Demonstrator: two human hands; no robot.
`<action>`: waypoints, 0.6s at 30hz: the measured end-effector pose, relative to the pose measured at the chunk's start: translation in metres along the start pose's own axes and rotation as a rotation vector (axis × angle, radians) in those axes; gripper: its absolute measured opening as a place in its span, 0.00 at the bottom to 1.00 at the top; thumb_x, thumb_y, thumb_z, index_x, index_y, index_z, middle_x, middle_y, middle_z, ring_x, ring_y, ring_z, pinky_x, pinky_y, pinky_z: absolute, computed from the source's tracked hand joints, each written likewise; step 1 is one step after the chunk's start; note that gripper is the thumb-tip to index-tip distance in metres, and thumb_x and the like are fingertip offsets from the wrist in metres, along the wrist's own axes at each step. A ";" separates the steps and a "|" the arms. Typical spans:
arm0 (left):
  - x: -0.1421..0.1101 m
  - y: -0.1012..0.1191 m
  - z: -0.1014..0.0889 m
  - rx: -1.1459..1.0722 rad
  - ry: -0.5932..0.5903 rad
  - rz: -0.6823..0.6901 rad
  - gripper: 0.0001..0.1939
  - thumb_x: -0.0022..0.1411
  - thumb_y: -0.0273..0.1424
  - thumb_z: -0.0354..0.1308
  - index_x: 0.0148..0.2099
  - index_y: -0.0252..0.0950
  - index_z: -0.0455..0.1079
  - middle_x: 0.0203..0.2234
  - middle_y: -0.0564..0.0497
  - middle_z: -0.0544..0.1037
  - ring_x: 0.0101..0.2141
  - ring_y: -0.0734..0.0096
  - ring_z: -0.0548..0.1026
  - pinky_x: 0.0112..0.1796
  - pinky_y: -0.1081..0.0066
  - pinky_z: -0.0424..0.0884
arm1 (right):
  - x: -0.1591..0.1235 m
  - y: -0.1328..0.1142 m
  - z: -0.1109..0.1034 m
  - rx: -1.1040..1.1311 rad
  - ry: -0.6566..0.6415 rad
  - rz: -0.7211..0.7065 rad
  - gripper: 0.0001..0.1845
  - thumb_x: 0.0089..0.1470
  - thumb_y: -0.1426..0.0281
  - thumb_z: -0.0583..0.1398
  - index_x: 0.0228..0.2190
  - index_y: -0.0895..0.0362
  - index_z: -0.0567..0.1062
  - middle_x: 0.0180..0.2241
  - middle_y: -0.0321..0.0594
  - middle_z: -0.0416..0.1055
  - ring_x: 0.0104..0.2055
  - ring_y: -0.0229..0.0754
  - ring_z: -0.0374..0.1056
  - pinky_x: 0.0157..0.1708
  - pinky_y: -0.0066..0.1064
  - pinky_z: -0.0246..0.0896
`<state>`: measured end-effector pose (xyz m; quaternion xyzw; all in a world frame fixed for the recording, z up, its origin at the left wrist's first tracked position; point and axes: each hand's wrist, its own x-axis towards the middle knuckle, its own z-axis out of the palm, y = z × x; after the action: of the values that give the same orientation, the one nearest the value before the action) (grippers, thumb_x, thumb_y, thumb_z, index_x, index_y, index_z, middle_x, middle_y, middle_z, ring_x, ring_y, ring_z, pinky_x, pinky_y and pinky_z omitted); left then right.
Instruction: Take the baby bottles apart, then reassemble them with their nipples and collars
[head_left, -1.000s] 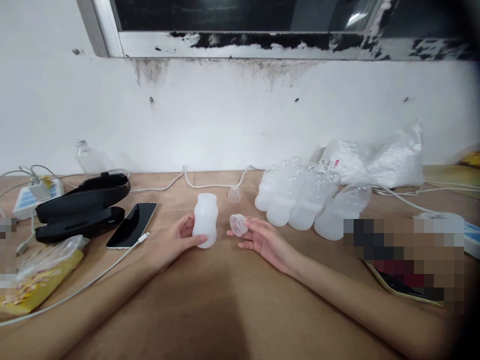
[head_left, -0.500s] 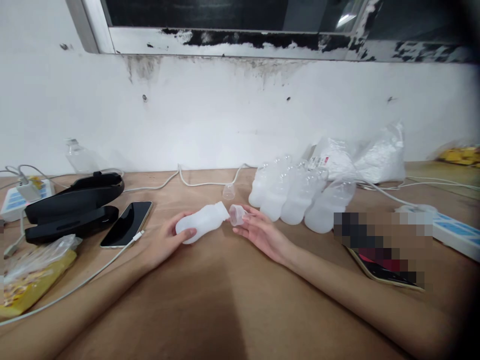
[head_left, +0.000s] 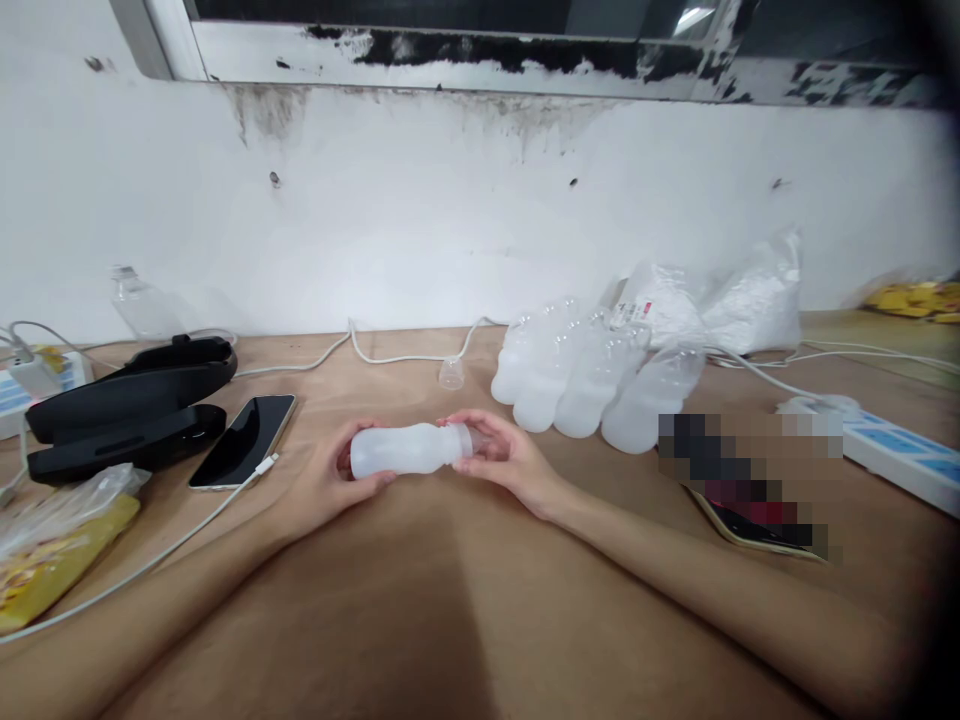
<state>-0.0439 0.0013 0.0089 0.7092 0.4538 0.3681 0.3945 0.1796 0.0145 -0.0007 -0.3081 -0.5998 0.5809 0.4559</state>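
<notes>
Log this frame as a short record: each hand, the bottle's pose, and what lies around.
Left hand: grips the base end of a frosted plastic bottle
Right hand: holds a clear screw cap at the bottle's mouth
Bottle pose: on its side, mouth toward the right hand
Cap tightness: cannot tell
Beyond the bottle: loose clear cap on the table
To the right: cluster of frosted bottles with clear tops
To the left: smartphone, black case

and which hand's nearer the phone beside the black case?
Left. The left hand, holding the bottle, is just right of the phone; the right hand, at the cap, is farther right.
</notes>
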 end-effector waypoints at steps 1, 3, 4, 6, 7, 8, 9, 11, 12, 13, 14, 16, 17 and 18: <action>0.000 0.000 0.000 0.008 0.010 0.005 0.21 0.47 0.36 0.59 0.44 0.38 0.60 0.34 0.52 0.68 0.35 0.66 0.69 0.35 0.69 0.68 | 0.000 0.000 0.000 -0.031 -0.007 -0.011 0.20 0.38 0.72 0.64 0.37 0.51 0.69 0.45 0.37 0.66 0.43 0.40 0.65 0.44 0.36 0.60; 0.000 0.001 -0.001 0.019 0.030 0.003 0.21 0.47 0.36 0.59 0.44 0.38 0.61 0.35 0.52 0.69 0.35 0.65 0.70 0.36 0.69 0.68 | 0.000 0.000 -0.001 -0.084 -0.017 -0.024 0.20 0.39 0.72 0.64 0.38 0.50 0.69 0.46 0.37 0.66 0.43 0.40 0.65 0.44 0.36 0.60; 0.000 0.001 -0.001 0.016 0.032 -0.013 0.21 0.47 0.37 0.59 0.44 0.38 0.62 0.34 0.52 0.70 0.35 0.65 0.70 0.36 0.68 0.68 | 0.000 0.000 -0.001 -0.112 -0.022 -0.035 0.20 0.39 0.71 0.64 0.39 0.50 0.69 0.46 0.37 0.66 0.43 0.40 0.65 0.43 0.36 0.61; 0.001 0.002 -0.001 -0.003 0.030 -0.069 0.19 0.48 0.38 0.58 0.43 0.38 0.63 0.32 0.52 0.71 0.34 0.64 0.71 0.34 0.68 0.68 | 0.000 -0.001 -0.001 -0.164 -0.030 -0.061 0.21 0.39 0.71 0.64 0.39 0.50 0.70 0.47 0.37 0.65 0.44 0.41 0.64 0.43 0.36 0.61; 0.001 0.002 -0.001 -0.014 0.028 -0.095 0.18 0.49 0.39 0.58 0.42 0.38 0.64 0.31 0.52 0.71 0.33 0.63 0.71 0.33 0.68 0.68 | 0.000 -0.001 -0.001 -0.184 -0.032 -0.071 0.20 0.39 0.71 0.64 0.39 0.50 0.70 0.47 0.37 0.66 0.45 0.42 0.64 0.43 0.36 0.62; 0.002 0.003 -0.001 -0.024 0.022 -0.111 0.18 0.49 0.39 0.57 0.42 0.38 0.64 0.30 0.52 0.72 0.33 0.63 0.71 0.32 0.68 0.68 | 0.000 -0.001 -0.001 -0.199 -0.025 -0.078 0.20 0.39 0.70 0.64 0.39 0.50 0.70 0.46 0.37 0.66 0.45 0.42 0.64 0.43 0.36 0.62; 0.002 0.003 -0.001 -0.033 0.016 -0.112 0.17 0.49 0.39 0.57 0.41 0.37 0.64 0.30 0.52 0.72 0.33 0.63 0.71 0.32 0.68 0.68 | 0.001 -0.001 -0.002 -0.215 -0.008 -0.080 0.20 0.39 0.70 0.64 0.39 0.50 0.71 0.45 0.37 0.67 0.45 0.42 0.64 0.42 0.36 0.62; 0.002 0.003 -0.001 -0.047 -0.003 -0.087 0.18 0.48 0.38 0.58 0.42 0.38 0.64 0.31 0.52 0.71 0.34 0.64 0.70 0.33 0.68 0.67 | 0.001 -0.002 -0.002 -0.250 0.034 -0.061 0.20 0.38 0.70 0.64 0.38 0.50 0.72 0.41 0.36 0.69 0.41 0.41 0.66 0.41 0.36 0.62; 0.002 0.002 -0.002 -0.054 -0.016 -0.073 0.19 0.48 0.37 0.59 0.42 0.38 0.63 0.32 0.53 0.71 0.34 0.65 0.70 0.34 0.68 0.67 | 0.001 -0.002 -0.002 -0.262 0.054 -0.041 0.19 0.38 0.69 0.65 0.37 0.51 0.72 0.38 0.36 0.70 0.38 0.40 0.68 0.40 0.35 0.63; 0.002 0.002 -0.002 -0.058 -0.030 -0.060 0.19 0.48 0.36 0.59 0.43 0.38 0.62 0.33 0.53 0.70 0.35 0.65 0.70 0.35 0.68 0.68 | 0.001 -0.002 -0.003 -0.265 0.068 -0.015 0.19 0.37 0.69 0.65 0.36 0.51 0.73 0.36 0.36 0.71 0.34 0.39 0.68 0.38 0.35 0.64; 0.001 0.001 -0.001 -0.061 -0.045 -0.048 0.19 0.47 0.36 0.60 0.43 0.39 0.62 0.34 0.53 0.70 0.35 0.66 0.70 0.35 0.67 0.68 | 0.001 -0.003 -0.003 -0.256 0.075 0.013 0.18 0.37 0.68 0.65 0.36 0.52 0.73 0.34 0.36 0.71 0.30 0.37 0.69 0.35 0.35 0.65; 0.000 0.000 -0.001 -0.063 -0.065 -0.018 0.20 0.48 0.35 0.60 0.43 0.39 0.60 0.35 0.53 0.69 0.36 0.65 0.70 0.37 0.66 0.68 | 0.002 -0.003 -0.003 -0.216 0.083 0.058 0.16 0.38 0.67 0.64 0.34 0.53 0.73 0.33 0.36 0.71 0.24 0.35 0.68 0.29 0.32 0.67; 0.000 -0.001 -0.001 -0.064 -0.067 0.006 0.20 0.48 0.35 0.60 0.44 0.39 0.60 0.37 0.52 0.69 0.38 0.65 0.70 0.38 0.65 0.68 | 0.003 -0.004 -0.003 -0.197 0.093 0.071 0.16 0.38 0.67 0.64 0.34 0.54 0.74 0.33 0.37 0.72 0.24 0.35 0.68 0.26 0.31 0.67; 0.000 -0.002 0.000 -0.060 -0.065 0.037 0.20 0.49 0.34 0.60 0.44 0.39 0.59 0.39 0.51 0.69 0.39 0.65 0.69 0.39 0.65 0.67 | 0.003 -0.004 -0.003 -0.181 0.106 0.079 0.15 0.37 0.67 0.64 0.32 0.55 0.74 0.34 0.38 0.72 0.25 0.35 0.68 0.24 0.30 0.68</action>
<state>-0.0452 0.0019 0.0069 0.7169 0.4162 0.3656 0.4233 0.1814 0.0183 0.0036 -0.4017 -0.6122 0.5247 0.4342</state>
